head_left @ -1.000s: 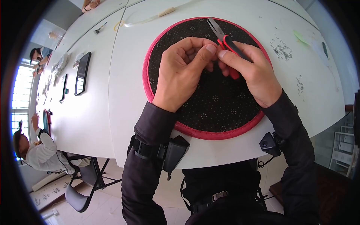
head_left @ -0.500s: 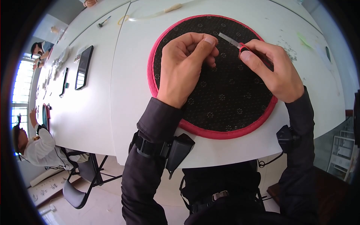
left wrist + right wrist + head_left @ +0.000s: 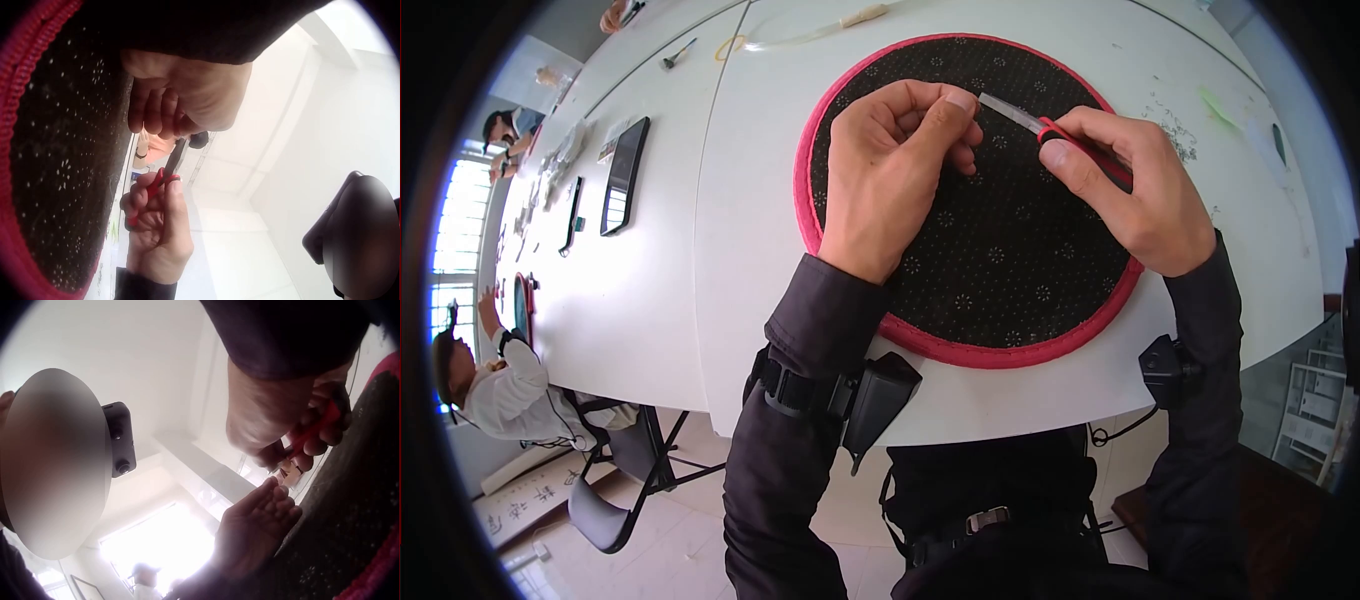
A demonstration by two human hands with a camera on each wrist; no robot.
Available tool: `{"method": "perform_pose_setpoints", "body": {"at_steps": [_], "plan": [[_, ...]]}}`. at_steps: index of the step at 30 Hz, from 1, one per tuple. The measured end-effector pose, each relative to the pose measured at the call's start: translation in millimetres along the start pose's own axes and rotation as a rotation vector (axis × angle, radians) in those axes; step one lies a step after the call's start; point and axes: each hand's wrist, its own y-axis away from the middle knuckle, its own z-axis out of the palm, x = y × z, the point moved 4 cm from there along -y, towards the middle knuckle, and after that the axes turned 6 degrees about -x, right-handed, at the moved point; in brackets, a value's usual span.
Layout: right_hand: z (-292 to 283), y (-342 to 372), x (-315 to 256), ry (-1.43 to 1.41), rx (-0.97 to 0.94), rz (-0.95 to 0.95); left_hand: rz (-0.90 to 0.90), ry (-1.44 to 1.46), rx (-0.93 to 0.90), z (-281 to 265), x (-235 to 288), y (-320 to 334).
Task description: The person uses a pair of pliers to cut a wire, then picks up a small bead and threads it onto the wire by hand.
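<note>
My right hand grips pliers with red and black handles, their slim metal jaws pointing left. The tip of the jaws is right at the fingertips of my left hand. That hand has its thumb pressed against the curled forefinger, the other fingers folded below; I cannot tell what is pinched there. Both hands are over a round black mat with a pale dotted flower pattern and a red padded rim. In the left wrist view the pliers stick out past my right thumb toward the left hand.
Tiny dark bits are scattered on the white table right of the mat. Beyond it lies a wooden-handled tool. A black tablet-like device and a small screwdriver-like tool lie left. Another person sits far left.
Both hands were together over the mat, with the pliers pointing away. My right hand then drew to the right and turned the pliers toward the left fingertips, and their tip has since come closer.
</note>
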Motion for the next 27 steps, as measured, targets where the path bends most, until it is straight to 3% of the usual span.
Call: {"method": "perform_pose_setpoints", "body": {"at_steps": [27], "plan": [[2, 0, 2, -0.113, -0.014, 0.109, 0.056, -0.047, -0.003, 0, 4, 2]]}}
